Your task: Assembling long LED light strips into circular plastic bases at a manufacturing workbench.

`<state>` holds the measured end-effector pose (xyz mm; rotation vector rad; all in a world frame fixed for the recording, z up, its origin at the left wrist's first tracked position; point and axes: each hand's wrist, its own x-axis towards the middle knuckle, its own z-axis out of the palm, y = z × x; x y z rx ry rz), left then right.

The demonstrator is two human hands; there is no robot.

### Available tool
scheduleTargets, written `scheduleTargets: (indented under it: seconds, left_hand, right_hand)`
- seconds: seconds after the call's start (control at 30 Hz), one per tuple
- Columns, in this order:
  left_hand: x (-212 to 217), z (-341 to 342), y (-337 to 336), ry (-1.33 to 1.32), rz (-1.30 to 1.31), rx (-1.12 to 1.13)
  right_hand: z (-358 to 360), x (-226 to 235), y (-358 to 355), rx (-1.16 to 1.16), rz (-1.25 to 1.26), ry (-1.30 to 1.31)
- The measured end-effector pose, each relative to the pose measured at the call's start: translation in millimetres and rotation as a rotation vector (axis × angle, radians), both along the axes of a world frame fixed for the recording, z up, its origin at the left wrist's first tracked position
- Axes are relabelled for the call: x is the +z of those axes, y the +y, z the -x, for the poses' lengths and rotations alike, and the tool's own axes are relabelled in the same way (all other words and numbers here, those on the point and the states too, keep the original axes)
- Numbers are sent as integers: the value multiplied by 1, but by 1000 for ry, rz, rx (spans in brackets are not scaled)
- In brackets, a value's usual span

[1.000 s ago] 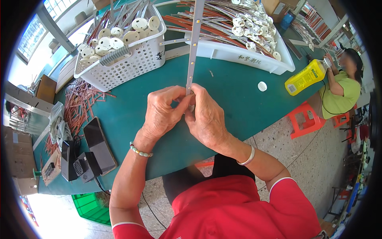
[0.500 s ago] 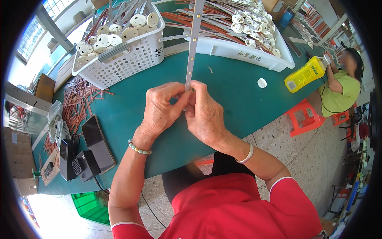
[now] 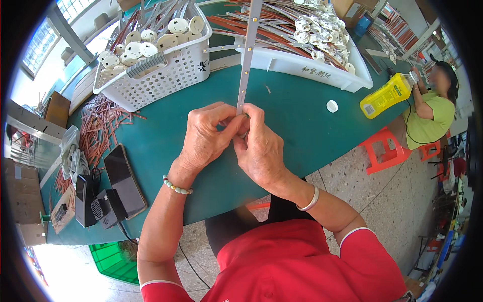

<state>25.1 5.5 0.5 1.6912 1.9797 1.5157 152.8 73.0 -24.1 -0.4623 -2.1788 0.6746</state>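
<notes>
A narrow white LED strip (image 3: pixel 247 63) with small yellowish chips runs away from me over the green table, its near end between my hands. My left hand (image 3: pixel 209 132) pinches that end between thumb and forefinger. From the other side my right hand (image 3: pixel 259 143) closes on the same end, its fingertips against the left ones. The fingers hide the very tip of the strip. Beyond the hands stand a white perforated basket (image 3: pixel 166 75) of round white discs and strips, at left, and a white bin (image 3: pixel 302 73) of strips with similar discs, at right.
Reddish strip offcuts (image 3: pixel 103 123) lie at the left, near a dark phone (image 3: pixel 125 181) and a black device (image 3: pixel 108 209). A white cap (image 3: pixel 332 106) and a yellow bottle (image 3: pixel 387 95) are at right. A person in a yellow-green top (image 3: pixel 432 121) sits beyond a red stool (image 3: pixel 383 151).
The strip's far part has shifted slightly to the right. Both hands keep their pinch on its near end, with only small finger movement.
</notes>
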Motion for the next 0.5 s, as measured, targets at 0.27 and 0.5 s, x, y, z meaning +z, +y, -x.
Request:
scheduleTargets:
  seconds: [0.27,0.5]
  left_hand:
    - [-1,0,0,-12,-6,-5]
    - [1,-1,-1,-39,-11,-5]
  right_hand:
    - [2,1,-5,-38,-5,-15]
    - [4,-2,-8,-82,-86,10]
